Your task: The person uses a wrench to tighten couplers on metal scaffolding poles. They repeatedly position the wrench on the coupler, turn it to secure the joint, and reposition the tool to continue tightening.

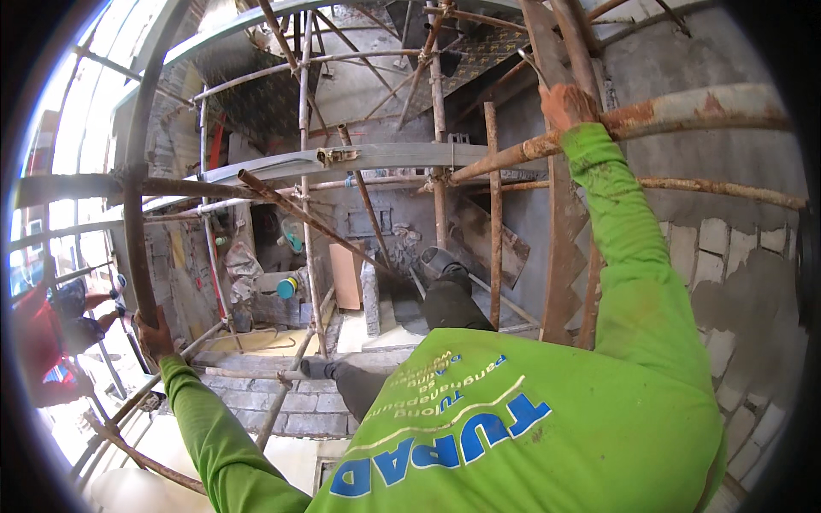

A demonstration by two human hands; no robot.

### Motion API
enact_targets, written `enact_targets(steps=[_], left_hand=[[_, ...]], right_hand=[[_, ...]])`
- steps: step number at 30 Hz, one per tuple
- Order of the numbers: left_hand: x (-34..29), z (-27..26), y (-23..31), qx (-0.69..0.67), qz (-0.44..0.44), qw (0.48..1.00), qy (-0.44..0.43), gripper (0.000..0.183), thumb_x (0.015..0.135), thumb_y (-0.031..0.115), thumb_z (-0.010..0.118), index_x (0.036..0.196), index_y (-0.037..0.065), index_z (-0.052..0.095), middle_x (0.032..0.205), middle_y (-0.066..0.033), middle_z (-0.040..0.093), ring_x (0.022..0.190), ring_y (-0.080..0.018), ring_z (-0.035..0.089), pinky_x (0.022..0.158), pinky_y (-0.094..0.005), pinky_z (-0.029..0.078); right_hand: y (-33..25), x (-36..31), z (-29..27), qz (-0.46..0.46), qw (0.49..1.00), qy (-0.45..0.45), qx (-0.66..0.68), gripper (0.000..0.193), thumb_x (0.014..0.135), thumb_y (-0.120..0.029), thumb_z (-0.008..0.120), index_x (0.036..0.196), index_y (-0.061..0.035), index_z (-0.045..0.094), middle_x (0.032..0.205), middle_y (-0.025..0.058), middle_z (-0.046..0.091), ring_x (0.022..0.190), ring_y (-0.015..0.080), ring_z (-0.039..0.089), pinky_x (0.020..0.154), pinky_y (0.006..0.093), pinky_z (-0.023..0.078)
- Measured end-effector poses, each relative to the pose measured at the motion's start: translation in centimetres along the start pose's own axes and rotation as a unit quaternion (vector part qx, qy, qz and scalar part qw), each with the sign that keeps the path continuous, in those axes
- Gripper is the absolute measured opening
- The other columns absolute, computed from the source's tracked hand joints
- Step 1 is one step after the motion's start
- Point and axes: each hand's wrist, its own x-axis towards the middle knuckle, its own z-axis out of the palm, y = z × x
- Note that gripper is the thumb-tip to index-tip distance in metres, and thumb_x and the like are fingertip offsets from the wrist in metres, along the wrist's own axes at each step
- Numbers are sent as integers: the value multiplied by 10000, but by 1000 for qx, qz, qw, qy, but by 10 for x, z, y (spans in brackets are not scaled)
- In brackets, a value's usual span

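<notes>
My left hand point(154, 335) is closed around the lower end of a dark upright scaffold pole point(137, 231) at the left. Higher up on the right, my right hand point(566, 107) is closed, and a thin metal tool point(532, 65) sticks out of it; its exact kind is hard to make out. That hand is beside a thick rusty pipe point(667, 117) and against a tall wooden plank point(562, 248). Whether it also touches the pipe cannot be told. Both arms are stretched out in green sleeves.
Several crossing scaffold poles point(305, 197) and a grey metal beam point(385, 157) span the drop below me. My shoes point(442, 262) are among the poles. A bare block wall point(714, 248) stands right. Another person in red point(38, 333) is at far left. A blue-lidded container point(287, 287) lies below.
</notes>
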Motion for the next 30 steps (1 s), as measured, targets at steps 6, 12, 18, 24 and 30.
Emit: enact_targets(steps=[6,12,18,24,30], left_hand=[[-5,-16,19,13,-54,997,-48,604,859,555,610,1270,127,501,970,-202,681,863,-408,665,705,-499,502],[-5,-20,27,24,-82,994,-74,603,857,568,600,1264,135,497,998,-193,679,892,-402,664,726,-504,511],[-4,-23,31,27,-96,992,-79,595,855,559,603,1266,143,493,1006,-179,682,897,-402,666,745,-505,522],[-6,-28,38,47,-86,992,-74,582,871,553,578,1271,141,482,1024,-185,677,899,-396,667,746,-498,528],[-5,-22,30,45,-82,992,-79,594,867,558,580,1275,139,477,1005,-188,678,897,-397,666,746,-502,528]], right_hand=[[6,5,17,-4,990,-103,-101,249,860,-274,610,897,-61,733,910,186,708,909,352,686,785,469,529],[11,2,42,-82,984,-51,-146,205,813,-228,628,835,-56,737,855,178,710,877,348,691,776,450,535],[10,1,59,-28,986,-36,-159,180,790,-197,634,879,-84,742,919,151,717,903,312,694,773,423,539],[6,-10,62,-44,969,-28,-243,233,849,-248,615,928,-65,735,940,152,710,913,329,686,794,446,538],[-14,-19,46,-23,996,-53,-72,328,916,-332,554,928,-55,728,952,169,703,913,349,675,805,474,529]])
